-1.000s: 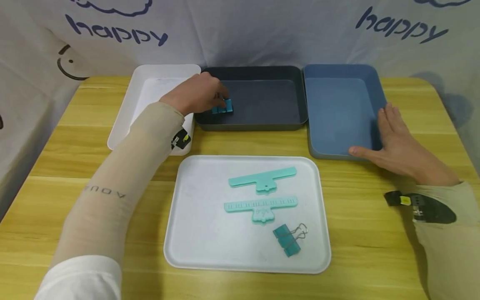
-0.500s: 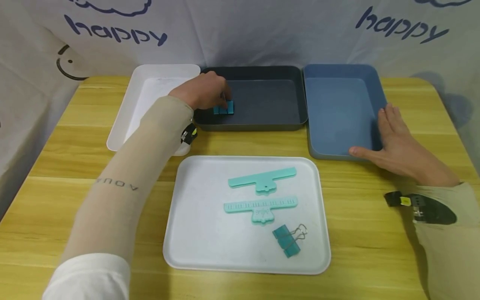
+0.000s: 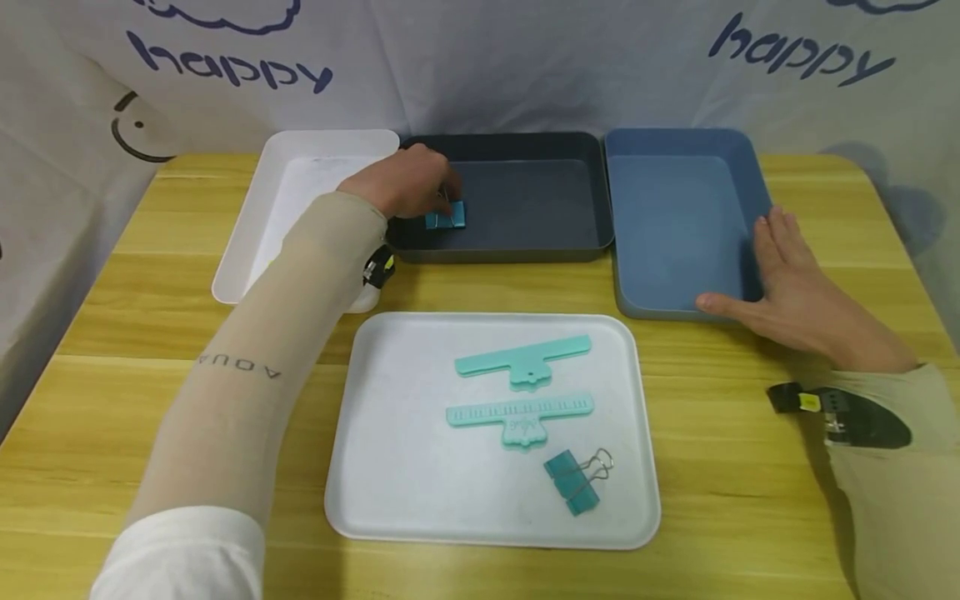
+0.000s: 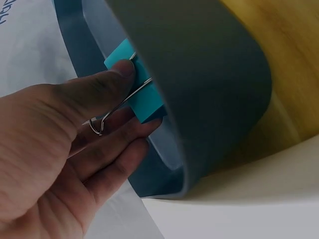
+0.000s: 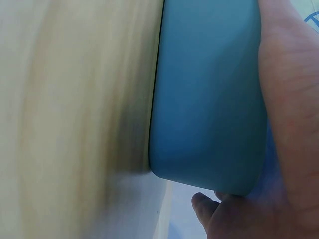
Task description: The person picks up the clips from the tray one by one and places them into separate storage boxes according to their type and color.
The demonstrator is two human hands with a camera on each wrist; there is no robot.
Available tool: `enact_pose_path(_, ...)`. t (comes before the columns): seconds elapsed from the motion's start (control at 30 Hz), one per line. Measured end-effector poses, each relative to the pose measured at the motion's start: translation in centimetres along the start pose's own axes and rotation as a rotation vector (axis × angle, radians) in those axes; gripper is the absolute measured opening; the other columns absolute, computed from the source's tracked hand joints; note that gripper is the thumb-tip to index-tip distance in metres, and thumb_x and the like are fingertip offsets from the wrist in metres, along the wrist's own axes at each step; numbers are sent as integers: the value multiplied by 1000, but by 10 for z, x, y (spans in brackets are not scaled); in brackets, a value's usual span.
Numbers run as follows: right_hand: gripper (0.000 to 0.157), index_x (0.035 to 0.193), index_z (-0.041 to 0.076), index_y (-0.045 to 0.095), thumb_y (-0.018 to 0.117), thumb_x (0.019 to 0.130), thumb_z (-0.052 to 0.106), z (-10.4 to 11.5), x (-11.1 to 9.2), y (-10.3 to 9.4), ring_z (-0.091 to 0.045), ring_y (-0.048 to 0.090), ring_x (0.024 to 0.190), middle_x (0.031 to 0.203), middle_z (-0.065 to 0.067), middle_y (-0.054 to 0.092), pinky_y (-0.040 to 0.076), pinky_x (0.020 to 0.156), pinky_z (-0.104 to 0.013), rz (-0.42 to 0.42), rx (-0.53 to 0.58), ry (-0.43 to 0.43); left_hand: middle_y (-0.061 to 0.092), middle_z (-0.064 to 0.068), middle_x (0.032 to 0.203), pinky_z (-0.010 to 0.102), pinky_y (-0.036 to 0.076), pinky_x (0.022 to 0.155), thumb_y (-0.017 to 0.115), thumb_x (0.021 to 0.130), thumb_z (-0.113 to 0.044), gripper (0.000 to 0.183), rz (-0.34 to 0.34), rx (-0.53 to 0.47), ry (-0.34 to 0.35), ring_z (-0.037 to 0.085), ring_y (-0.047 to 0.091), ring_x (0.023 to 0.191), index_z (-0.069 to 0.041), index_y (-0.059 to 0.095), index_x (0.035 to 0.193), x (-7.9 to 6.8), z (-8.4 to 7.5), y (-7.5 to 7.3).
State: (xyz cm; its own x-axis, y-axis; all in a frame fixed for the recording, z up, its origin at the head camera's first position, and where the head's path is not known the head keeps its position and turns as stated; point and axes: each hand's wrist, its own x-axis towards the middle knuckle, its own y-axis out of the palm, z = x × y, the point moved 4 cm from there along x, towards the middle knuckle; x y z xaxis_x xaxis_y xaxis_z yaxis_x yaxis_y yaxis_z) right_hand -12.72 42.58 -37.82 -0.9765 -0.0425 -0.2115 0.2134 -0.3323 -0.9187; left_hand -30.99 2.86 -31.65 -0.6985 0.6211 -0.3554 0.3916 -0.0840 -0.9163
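My left hand reaches into the left end of the dark grey tray and pinches a teal binder clip. In the left wrist view the thumb lies on the binder clip, with its wire handle between thumb and fingers. My right hand rests on the right near corner of the blue tray, fingers and thumb extended. In the right wrist view the hand lies along the rim of the blue tray.
A white tray stands left of the dark one, partly behind my left forearm. Nearer, a flat white tray holds two mint ruler clips and another teal binder clip. A printed cloth hangs behind the wooden table.
My left wrist and forearm have shifted to the right, while the hand stays at the binder clip in the dark tray. The right hand has kept its place.
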Motion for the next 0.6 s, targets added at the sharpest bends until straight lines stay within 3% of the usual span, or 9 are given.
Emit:
enact_pose_path(0.4, 123, 158, -5, -19, 57, 95, 68, 3, 0, -1, -43, -31, 155, 165, -17, -36, -5, 127, -68, 0, 7, -17, 57, 16, 146, 48, 48, 115, 67, 102, -22, 37, -61, 13, 8, 33, 54, 135, -10, 68, 136, -5, 1, -3)
enact_pose_path(0.6, 123, 158, -6, -18, 57, 95, 69, 3, -1, -1, -44, -30, 155, 165, -19, -35, -5, 127, -68, -11, 2, -20, 55, 19, 148, 49, 50, 113, 65, 103, -25, 41, -86, 45, 8, 35, 57, 132, -10, 64, 141, -11, -1, -7)
